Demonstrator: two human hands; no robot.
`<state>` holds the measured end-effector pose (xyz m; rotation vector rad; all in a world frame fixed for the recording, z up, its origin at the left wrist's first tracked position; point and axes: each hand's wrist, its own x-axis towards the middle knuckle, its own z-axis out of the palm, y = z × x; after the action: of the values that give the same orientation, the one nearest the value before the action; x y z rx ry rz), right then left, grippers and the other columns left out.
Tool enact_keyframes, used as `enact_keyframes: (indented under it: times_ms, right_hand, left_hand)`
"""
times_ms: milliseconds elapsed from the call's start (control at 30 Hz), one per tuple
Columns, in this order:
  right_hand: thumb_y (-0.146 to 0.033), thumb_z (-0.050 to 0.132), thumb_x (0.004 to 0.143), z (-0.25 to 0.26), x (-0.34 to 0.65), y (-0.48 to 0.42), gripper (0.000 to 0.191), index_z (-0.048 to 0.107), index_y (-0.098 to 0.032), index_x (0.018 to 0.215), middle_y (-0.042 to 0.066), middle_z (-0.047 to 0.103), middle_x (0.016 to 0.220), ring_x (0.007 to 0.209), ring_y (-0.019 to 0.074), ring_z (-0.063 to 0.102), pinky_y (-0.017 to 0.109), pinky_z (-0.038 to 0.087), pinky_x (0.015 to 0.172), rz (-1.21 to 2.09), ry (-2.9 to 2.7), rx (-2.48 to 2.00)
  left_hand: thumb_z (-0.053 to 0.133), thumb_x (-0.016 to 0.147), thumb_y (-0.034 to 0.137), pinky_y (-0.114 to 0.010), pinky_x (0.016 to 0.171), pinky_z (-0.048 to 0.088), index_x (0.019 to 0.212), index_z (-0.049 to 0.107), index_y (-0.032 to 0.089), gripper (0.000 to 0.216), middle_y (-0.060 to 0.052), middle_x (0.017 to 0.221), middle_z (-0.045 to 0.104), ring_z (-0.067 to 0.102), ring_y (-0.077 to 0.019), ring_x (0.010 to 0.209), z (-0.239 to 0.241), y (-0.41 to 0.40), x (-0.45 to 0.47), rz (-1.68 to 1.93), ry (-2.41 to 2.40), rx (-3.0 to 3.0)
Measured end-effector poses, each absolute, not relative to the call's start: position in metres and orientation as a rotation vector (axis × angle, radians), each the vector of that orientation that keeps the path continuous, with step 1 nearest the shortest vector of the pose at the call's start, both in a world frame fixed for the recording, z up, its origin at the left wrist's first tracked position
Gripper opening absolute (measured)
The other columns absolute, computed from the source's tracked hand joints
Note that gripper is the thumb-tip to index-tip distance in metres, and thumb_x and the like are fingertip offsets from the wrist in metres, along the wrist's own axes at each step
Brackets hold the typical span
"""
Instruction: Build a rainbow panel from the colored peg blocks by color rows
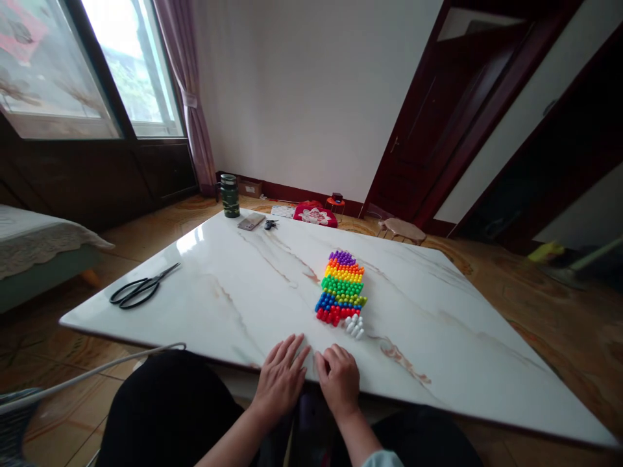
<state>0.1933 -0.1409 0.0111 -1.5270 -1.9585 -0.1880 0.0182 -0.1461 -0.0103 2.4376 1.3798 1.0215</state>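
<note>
Small round beads [342, 285] lie on the white marble-patterned table [253, 285], packed in bands of purple, orange, yellow, green, olive, blue and red. A small cluster of white beads [354, 326] sits at the near right corner of the pack. My left hand [282, 373] rests flat on the table's near edge, fingers stretched out and holding nothing. Beside it, my right hand [339, 376] lies with its fingers curled in, just short of the white beads and apart from them. Whatever may be under those curled fingers is hidden.
Black-handled scissors [141, 288] lie at the table's left. Toward the far left corner are a green camouflage-patterned bottle [230, 196], a phone [252, 222] and keys [270, 224]. A stool [403, 230] stands beyond the far edge. A pale cable or rod [97, 370] crosses at lower left.
</note>
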Motion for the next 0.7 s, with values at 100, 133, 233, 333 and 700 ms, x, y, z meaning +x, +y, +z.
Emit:
enact_keyframes:
  times_ms: [100, 133, 233, 333, 700]
  right_hand:
    - [-0.021, 0.048, 0.091, 0.002, 0.192, -0.155, 0.027, 0.049, -0.022, 0.064, 0.002, 0.054, 0.066, 0.068, 0.0175, 0.051, 0.031, 0.034, 0.067, -0.260, -1.944, -1.477]
    - [-0.021, 0.048, 0.091, -0.001, 0.192, -0.158, 0.027, 0.048, -0.023, 0.063, 0.001, 0.053, 0.065, 0.067, 0.0176, 0.050, 0.032, 0.033, 0.068, -0.274, -1.946, -1.451]
    - [-0.020, 0.048, 0.090, -0.006, 0.191, -0.162, 0.029, 0.046, -0.022, 0.061, 0.001, 0.050, 0.062, 0.066, 0.0172, 0.047, 0.032, 0.032, 0.066, -0.287, -1.935, -1.413]
    - [-0.019, 0.049, 0.089, -0.005, 0.190, -0.158, 0.029, 0.046, -0.022, 0.060, 0.001, 0.049, 0.061, 0.065, 0.0164, 0.046, 0.031, 0.031, 0.066, -0.291, -1.900, -1.412]
    - [-0.033, 0.058, 0.086, -0.055, 0.182, -0.207, 0.038, 0.052, -0.021, 0.051, -0.002, 0.048, 0.045, 0.044, 0.0108, 0.038, 0.027, 0.021, 0.045, 0.030, -2.435, -0.809]
  left_hand:
    - [0.049, 0.093, 0.029, -0.045, 0.110, 0.033, 0.139, 0.051, 0.030, 0.047, -0.007, 0.149, 0.045, 0.044, -0.0286, 0.135, -0.015, -0.149, 0.017, 1.038, 1.385, 2.474]
    - [0.049, 0.092, 0.029, -0.044, 0.110, 0.033, 0.139, 0.050, 0.030, 0.047, -0.007, 0.149, 0.045, 0.044, -0.0285, 0.136, -0.016, -0.149, 0.017, 1.050, 1.378, 2.473]
    - [0.049, 0.092, 0.029, -0.043, 0.110, 0.035, 0.140, 0.050, 0.029, 0.048, -0.007, 0.150, 0.044, 0.044, -0.0280, 0.136, -0.016, -0.147, 0.017, 1.066, 1.384, 2.531]
    - [0.048, 0.092, 0.027, -0.041, 0.107, 0.038, 0.137, 0.053, 0.025, 0.046, -0.009, 0.148, 0.047, 0.046, -0.0263, 0.134, -0.014, -0.147, 0.018, 1.032, 1.466, 2.674]
    - [0.045, 0.092, 0.026, -0.034, 0.104, 0.039, 0.126, 0.062, 0.024, 0.038, -0.006, 0.139, 0.057, 0.052, -0.0203, 0.127, -0.010, -0.149, 0.024, 1.191, 1.581, 2.763]
